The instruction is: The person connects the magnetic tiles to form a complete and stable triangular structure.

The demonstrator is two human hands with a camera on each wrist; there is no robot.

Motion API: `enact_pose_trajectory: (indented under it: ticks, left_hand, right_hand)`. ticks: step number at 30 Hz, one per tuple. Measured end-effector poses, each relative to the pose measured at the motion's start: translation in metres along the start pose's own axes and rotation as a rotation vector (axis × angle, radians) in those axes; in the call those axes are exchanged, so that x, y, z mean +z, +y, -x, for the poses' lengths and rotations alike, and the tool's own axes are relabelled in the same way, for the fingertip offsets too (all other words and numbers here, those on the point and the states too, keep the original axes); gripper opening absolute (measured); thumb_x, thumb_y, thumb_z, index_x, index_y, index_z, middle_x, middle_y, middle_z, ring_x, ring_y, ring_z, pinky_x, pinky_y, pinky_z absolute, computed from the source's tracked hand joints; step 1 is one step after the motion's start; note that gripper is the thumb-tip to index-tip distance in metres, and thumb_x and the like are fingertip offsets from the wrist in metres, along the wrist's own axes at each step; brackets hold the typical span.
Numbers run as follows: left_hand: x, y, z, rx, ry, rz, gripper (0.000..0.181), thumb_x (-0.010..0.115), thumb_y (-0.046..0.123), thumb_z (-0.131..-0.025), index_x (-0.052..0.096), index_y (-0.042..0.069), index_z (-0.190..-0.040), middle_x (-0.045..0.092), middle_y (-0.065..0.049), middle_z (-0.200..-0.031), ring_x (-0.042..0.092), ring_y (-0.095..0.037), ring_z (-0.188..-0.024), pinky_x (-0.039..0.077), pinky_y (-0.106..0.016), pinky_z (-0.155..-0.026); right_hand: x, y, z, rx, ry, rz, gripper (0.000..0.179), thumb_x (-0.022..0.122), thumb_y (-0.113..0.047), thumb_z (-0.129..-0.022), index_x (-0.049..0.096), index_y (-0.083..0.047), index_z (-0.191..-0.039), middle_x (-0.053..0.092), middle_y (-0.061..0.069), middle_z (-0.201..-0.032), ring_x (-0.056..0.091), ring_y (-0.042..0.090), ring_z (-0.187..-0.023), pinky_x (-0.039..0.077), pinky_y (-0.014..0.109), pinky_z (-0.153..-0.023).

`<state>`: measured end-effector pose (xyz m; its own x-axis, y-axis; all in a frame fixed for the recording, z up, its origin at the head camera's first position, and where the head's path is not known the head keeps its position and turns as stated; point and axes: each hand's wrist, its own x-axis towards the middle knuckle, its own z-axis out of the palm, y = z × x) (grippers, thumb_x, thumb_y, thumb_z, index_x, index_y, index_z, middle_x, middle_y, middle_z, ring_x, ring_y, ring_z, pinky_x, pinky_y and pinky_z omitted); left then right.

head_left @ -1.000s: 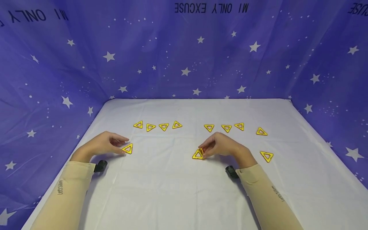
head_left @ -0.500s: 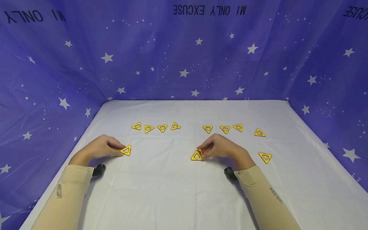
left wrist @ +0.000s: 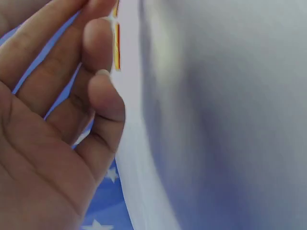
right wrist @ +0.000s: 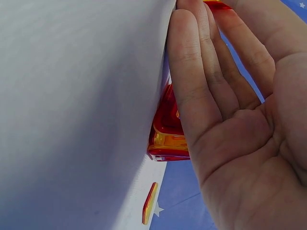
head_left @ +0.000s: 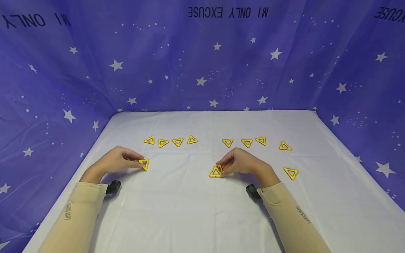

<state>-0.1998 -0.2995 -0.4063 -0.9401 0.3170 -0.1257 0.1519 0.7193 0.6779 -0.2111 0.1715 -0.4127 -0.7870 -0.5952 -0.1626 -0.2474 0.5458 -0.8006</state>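
In the head view my left hand is at the left of the table, thumb and fingertips pinching the left side of a yellow triangular magnetic tile with an open centre and a corner toward me. Near the middle, my right hand grips a small group of yellow triangular tiles. One tile shows its face; another stands at an angle against it, partly hidden by the fingers. The right wrist view shows red-orange tile edges behind the fingers. Only a thin tile edge appears by the left fingertips.
Several similar tiles lie in a row farther back, among them a left one and a right one. Two more lie to the right, the nearer tile beyond my right wrist. A starry purple curtain surrounds the white-covered table.
My left fingers have closed in on their tile, turned it so a corner points toward me, and shifted it slightly right. The right hand keeps its hold with little movement.
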Motion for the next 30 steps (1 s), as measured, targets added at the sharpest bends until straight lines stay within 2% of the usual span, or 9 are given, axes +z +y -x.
enact_pose_trajectory:
  ticks: [5, 9, 13, 20, 27, 30]
  left_hand:
    - [0.009, 0.019, -0.009, 0.042, -0.024, 0.050, 0.034, 0.082, 0.035, -0.086, 0.079, 0.015, -0.112, 0.074, 0.000, -0.106, 0.065, -0.019, -0.099, 0.049, -0.037, -0.085]
    - [0.021, 0.038, -0.021, 0.059, -0.049, 0.070, 0.034, 0.082, 0.037, -0.085, 0.079, 0.017, -0.112, 0.075, 0.004, -0.103, 0.066, -0.016, -0.101, 0.048, -0.039, -0.089]
    - [0.034, 0.060, -0.036, 0.110, -0.094, 0.094, 0.031, 0.083, 0.033, -0.084, 0.079, 0.017, -0.111, 0.076, 0.005, -0.100, 0.068, -0.014, -0.099, 0.048, -0.042, -0.092]
    - [0.061, 0.100, -0.057, 0.185, -0.184, 0.118, 0.025, 0.083, 0.024, -0.085, 0.079, 0.016, -0.109, 0.076, 0.007, -0.097, 0.070, -0.013, -0.096, 0.052, -0.039, -0.087]
    - [0.095, 0.129, -0.077, 0.284, -0.251, 0.103, 0.024, 0.084, 0.022, -0.084, 0.079, 0.014, -0.106, 0.076, 0.008, -0.091, 0.071, -0.011, -0.088, 0.052, -0.034, -0.078]
    - [0.107, 0.138, -0.084, 0.291, -0.269, 0.092, 0.022, 0.084, 0.022, -0.084, 0.080, 0.015, -0.105, 0.075, 0.010, -0.088, 0.070, -0.009, -0.086, 0.052, -0.033, -0.079]
  right_hand:
    - [0.000, 0.000, 0.000, 0.009, 0.002, -0.003, 0.036, 0.092, -0.011, -0.072, 0.080, -0.007, -0.106, 0.074, -0.002, -0.085, 0.070, 0.017, -0.078, 0.055, 0.032, -0.072]
    - [0.001, -0.001, 0.000, 0.022, 0.005, -0.007, 0.036, 0.092, -0.011, -0.072, 0.080, -0.007, -0.106, 0.075, -0.001, -0.086, 0.070, 0.017, -0.078, 0.055, 0.032, -0.072]
    - [0.001, -0.001, 0.000, 0.035, 0.010, -0.010, 0.036, 0.092, -0.010, -0.072, 0.080, -0.007, -0.106, 0.075, -0.001, -0.086, 0.070, 0.017, -0.077, 0.055, 0.032, -0.071]
    - [0.003, -0.003, 0.000, 0.052, 0.014, -0.012, 0.036, 0.092, -0.010, -0.071, 0.080, -0.006, -0.105, 0.075, 0.000, -0.086, 0.070, 0.017, -0.076, 0.055, 0.032, -0.071]
    - [0.003, 0.000, -0.002, 0.045, 0.018, -0.008, 0.037, 0.093, -0.010, -0.071, 0.079, -0.005, -0.106, 0.075, -0.001, -0.087, 0.070, 0.016, -0.075, 0.055, 0.031, -0.070]
    - [0.003, 0.002, -0.003, 0.037, 0.021, 0.005, 0.036, 0.093, -0.011, -0.071, 0.080, -0.006, -0.104, 0.075, -0.001, -0.087, 0.070, 0.016, -0.075, 0.055, 0.031, -0.069]
